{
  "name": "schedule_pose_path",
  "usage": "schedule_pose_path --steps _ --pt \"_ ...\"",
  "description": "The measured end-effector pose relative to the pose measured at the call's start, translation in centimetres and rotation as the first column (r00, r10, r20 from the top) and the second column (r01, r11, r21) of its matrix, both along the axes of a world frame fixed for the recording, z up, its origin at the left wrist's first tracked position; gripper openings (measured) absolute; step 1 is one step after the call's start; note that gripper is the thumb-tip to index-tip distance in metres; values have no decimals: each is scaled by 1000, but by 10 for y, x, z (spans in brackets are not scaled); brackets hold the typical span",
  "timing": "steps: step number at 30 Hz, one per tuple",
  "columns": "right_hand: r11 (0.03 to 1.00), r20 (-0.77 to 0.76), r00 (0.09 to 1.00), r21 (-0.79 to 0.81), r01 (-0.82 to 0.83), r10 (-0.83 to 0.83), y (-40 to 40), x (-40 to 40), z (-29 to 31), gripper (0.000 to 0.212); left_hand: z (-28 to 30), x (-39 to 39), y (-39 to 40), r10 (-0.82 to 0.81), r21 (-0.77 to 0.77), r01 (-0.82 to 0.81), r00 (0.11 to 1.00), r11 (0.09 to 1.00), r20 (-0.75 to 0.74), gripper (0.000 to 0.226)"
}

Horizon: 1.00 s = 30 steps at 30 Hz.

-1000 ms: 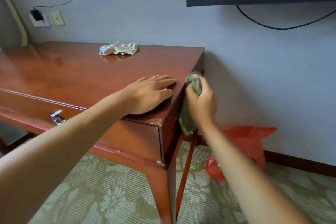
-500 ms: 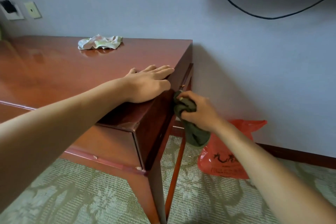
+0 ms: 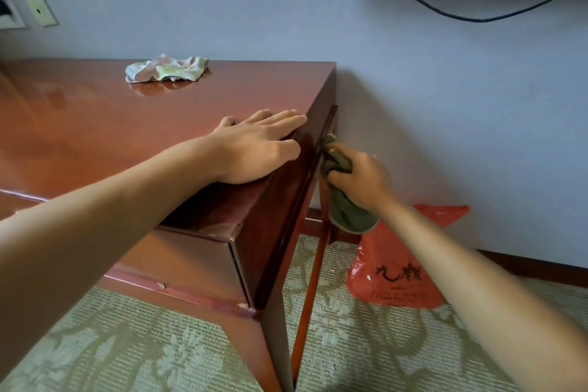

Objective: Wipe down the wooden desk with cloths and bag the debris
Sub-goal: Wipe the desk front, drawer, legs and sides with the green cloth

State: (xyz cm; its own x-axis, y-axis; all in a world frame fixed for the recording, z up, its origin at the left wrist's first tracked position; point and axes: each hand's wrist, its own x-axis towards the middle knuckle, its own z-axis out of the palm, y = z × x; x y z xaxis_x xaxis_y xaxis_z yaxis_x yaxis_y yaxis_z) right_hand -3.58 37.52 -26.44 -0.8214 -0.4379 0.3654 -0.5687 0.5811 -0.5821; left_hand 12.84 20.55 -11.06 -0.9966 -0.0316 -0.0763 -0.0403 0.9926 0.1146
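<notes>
R hand [image 3: 359, 178] w/ green cloth [image 3: 345, 207] is now lower on desk's [image 3: 280, 194] side panel vs 1 s ago; red bag [image 3: 394, 277] shows more.

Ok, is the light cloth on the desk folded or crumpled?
Crumpled: the light cloth lies bunched in loose uneven folds near the back edge of the desk, untouched by either hand.

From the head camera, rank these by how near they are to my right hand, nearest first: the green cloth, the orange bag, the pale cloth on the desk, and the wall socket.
1. Green cloth: gripped in the right hand, at the desk's end panel.
2. Orange bag: on the carpet just below that hand.
3. Pale cloth: on the desktop, back left.
4. Wall socket: far left on the wall.
</notes>
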Motion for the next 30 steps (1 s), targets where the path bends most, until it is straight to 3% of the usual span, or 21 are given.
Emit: schedule_pose_path --steps 3,7,10,13,15,18,22,25,27,30 --pt "991 -10 992 -49 -126 125 4 69 -10 64 0 0 1 -1 3 1 1000 1000 6 83" --pt "974 -267 946 -83 -210 182 19 143 -26 47 -1 -1 1 -9 -6 9 1000 1000 19 84" --pt "984 -458 872 33 -176 171 18 119 -22 39 -1 -1 1 -16 -8 16 1000 1000 24 85" --pt "986 -530 839 164 -43 124 5 76 -15 36 -2 -2 0 -16 -15 16 1000 1000 13 85" --pt "977 -528 845 210 31 87 -8 47 -16 32 -2 -3 -1 -18 -15 18 1000 1000 7 85" --pt "963 -381 925 247 109 -7 -25 -6 -9 44 -3 -3 -1 -18 -5 18 1000 1000 -5 84" --pt "945 -265 964 312 98 -12 -26 -41 6 46 -3 -2 -2 -17 5 17 1000 1000 -10 83" --pt "957 -204 976 291 -18 80 -11 -4 6 37 -2 -1 0 -12 6 12 1000 1000 -5 84" --pt "961 -173 976 262 -87 136 2 46 1 45 -2 -1 0 -7 -4 7 1000 1000 -3 84" --pt "976 -260 943 128 -177 205 24 140 -13 53 -2 -2 2 -3 -2 3 1000 1000 3 85"
